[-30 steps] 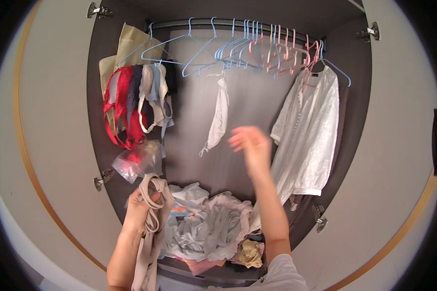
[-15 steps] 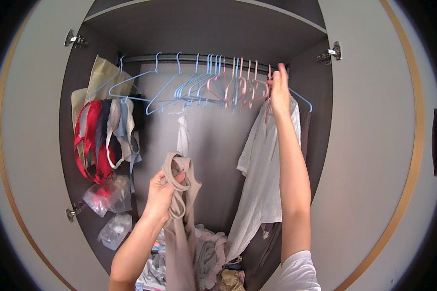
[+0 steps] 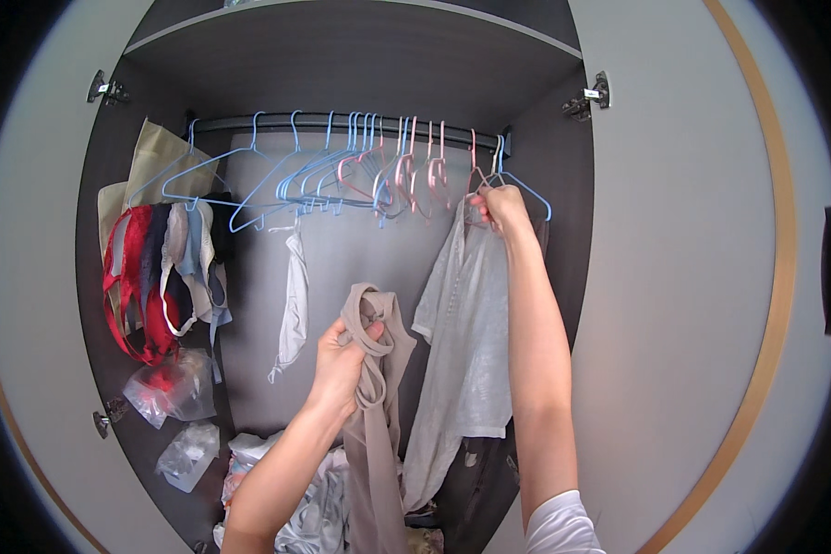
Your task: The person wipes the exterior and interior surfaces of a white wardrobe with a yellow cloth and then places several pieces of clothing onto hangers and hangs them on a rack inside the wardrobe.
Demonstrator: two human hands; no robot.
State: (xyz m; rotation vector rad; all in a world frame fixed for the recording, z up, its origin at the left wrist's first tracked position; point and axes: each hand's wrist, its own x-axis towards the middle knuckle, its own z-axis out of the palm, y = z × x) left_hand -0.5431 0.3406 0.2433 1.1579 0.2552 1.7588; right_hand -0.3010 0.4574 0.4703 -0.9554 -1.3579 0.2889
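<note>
My left hand (image 3: 340,362) grips a beige strappy garment (image 3: 375,415) by its top, and the cloth hangs down in front of the wardrobe. My right hand (image 3: 499,209) is raised to the rail (image 3: 342,120) and is closed around a pink hanger (image 3: 475,185) at the rail's right end. A white shirt (image 3: 466,351) hangs on a blue hanger just below that hand. Several empty blue and pink hangers (image 3: 342,171) fill the rail to the left.
Red and pale underwear (image 3: 152,268) hangs on the wardrobe's left wall, with clear plastic bags (image 3: 171,388) below it. A white garment (image 3: 294,305) dangles at the middle. A heap of clothes (image 3: 295,499) lies on the wardrobe floor. Both doors stand open.
My right hand rose from mid-height to the rail and closed on a hanger. My left hand lifted the beige garment higher. The view tilted up toward the rail.
</note>
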